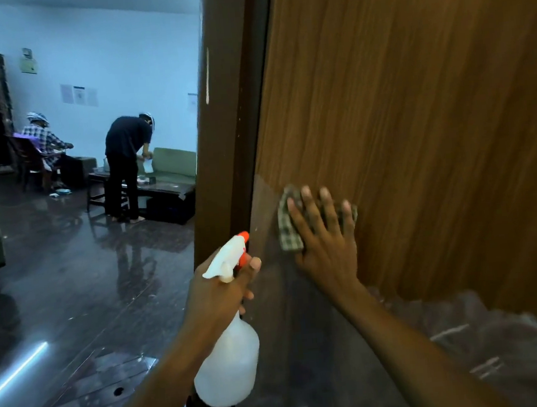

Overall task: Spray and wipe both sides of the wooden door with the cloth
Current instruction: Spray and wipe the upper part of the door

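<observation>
The wooden door [415, 107] fills the right half of the view, its edge facing me at the centre. My right hand [325, 240] presses a checked cloth [288, 234] flat against the door's lower left part, fingers spread straight over it. My left hand [218, 293] grips the neck of a white spray bottle [229, 368] with an orange nozzle, held upright just left of the door edge, one finger near the trigger. A dull, wet-looking patch lies on the door below and left of the cloth.
The dark door frame [222, 142] runs down beside the door edge. Beyond it lies a room with a glossy dark floor [72, 288], a low table [161, 190], a green sofa [174, 163] and two people, one bending and one seated.
</observation>
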`<state>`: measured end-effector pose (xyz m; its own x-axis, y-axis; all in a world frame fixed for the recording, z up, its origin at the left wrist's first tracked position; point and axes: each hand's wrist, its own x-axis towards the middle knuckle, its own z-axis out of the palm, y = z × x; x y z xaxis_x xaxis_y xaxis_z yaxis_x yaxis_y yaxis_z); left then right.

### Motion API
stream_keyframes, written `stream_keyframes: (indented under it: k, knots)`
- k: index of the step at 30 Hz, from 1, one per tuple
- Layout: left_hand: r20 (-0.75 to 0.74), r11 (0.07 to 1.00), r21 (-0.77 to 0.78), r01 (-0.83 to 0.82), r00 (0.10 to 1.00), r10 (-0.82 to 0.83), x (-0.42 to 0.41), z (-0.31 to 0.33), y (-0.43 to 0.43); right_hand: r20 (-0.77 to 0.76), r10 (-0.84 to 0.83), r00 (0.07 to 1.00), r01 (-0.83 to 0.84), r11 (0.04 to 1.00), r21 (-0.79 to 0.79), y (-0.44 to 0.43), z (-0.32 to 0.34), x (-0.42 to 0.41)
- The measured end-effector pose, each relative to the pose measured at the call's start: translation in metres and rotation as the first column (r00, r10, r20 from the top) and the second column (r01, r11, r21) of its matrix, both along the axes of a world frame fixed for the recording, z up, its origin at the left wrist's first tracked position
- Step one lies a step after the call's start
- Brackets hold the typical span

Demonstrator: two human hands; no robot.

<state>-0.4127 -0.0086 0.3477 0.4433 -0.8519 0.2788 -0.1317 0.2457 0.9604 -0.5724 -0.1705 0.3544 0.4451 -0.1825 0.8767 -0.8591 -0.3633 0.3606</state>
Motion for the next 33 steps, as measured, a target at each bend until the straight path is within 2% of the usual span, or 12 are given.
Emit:
stream_keyframes:
  k: [3,6,9,12,16,20,21,23,25,27,30,33]
  knots:
    - [0.027,0.999,0.013,-0.035,0.999,0.034,0.008,-0.005,0.005,0.139,0.064,0.988,-0.069,0.997,0.031,0.007,0.038,0.056]
    - [0.041,0.997,0.035,-0.071,0.997,0.069,0.012,-0.005,0.008,-0.063,0.127,0.99,-0.122,0.99,0.075,0.003,0.023,0.087]
    - [0.069,0.993,0.058,-0.102,0.993,0.098,0.013,-0.006,0.012,-0.337,0.134,0.932,-0.096,0.987,0.127,0.006,-0.046,0.08]
    - [0.06,0.994,0.039,-0.101,0.993,0.098,0.007,-0.013,0.021,-0.427,0.148,0.892,-0.088,0.984,0.158,0.007,-0.12,0.041]
    - [0.027,0.998,0.028,-0.053,0.998,0.052,-0.002,-0.028,0.028,-0.287,0.096,0.953,-0.05,0.985,0.163,0.007,-0.139,-0.019]
    - [0.02,0.998,0.057,-0.04,0.999,0.039,-0.016,-0.035,0.027,0.123,0.041,0.992,-0.067,0.975,0.212,0.015,-0.083,0.005]
    - [0.027,0.997,0.066,-0.041,0.999,0.039,-0.02,-0.034,0.026,0.151,0.045,0.988,-0.079,0.971,0.227,0.016,-0.075,0.017]
    - [0.071,0.995,0.088,-0.041,0.997,0.035,-0.03,-0.032,0.025,0.006,0.084,0.996,-0.083,0.972,0.221,0.013,-0.078,0.03]
    - [0.11,0.989,0.138,-0.055,0.993,0.04,-0.043,-0.034,0.025,-0.266,0.14,0.954,-0.088,0.976,0.198,0.011,-0.107,0.019]
    - [0.125,0.981,0.181,-0.065,0.991,0.043,-0.057,-0.043,0.027,-0.374,0.145,0.916,-0.064,0.973,0.222,0.011,-0.148,-0.012]
    - [0.179,0.986,0.167,-0.019,0.984,-0.011,-0.073,-0.061,0.03,-0.176,0.033,0.984,0.021,0.956,0.293,0.014,-0.188,-0.078]
    - [0.137,0.974,0.221,-0.055,0.99,0.024,-0.081,-0.078,0.025,0.126,-0.156,0.98,0.107,0.938,0.328,0.011,-0.17,-0.118]
